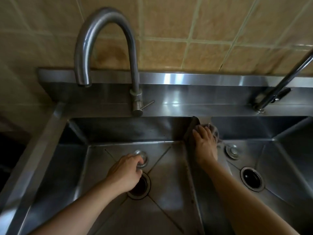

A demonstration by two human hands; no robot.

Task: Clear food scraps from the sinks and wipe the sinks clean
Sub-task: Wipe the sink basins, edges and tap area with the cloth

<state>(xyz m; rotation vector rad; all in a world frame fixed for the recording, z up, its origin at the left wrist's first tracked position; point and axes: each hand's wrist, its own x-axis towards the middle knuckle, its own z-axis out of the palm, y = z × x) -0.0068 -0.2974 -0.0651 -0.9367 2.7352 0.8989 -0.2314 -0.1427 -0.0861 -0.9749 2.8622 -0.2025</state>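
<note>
Double steel sink, both basins in view. Left hand (126, 173) was down in the left basin (169, 173), fingers curled round the round metal strainer plug (141, 157), which sat just behind the open drain (140, 185). Right hand (205, 144) lay on the divider (193, 168) between the basins, fingers fairly straight, pressing a grey cloth (215, 131) against the divider's far end; cloth draped a little into the right basin (279, 167). Right basin had its own plug (232, 151) lying loose behind its open drain (252, 178). Couldn't make out any food scraps. Gooseneck faucet (105, 46) arched over the left basin; second tap (279, 85) at far right on the back ledge.
</note>
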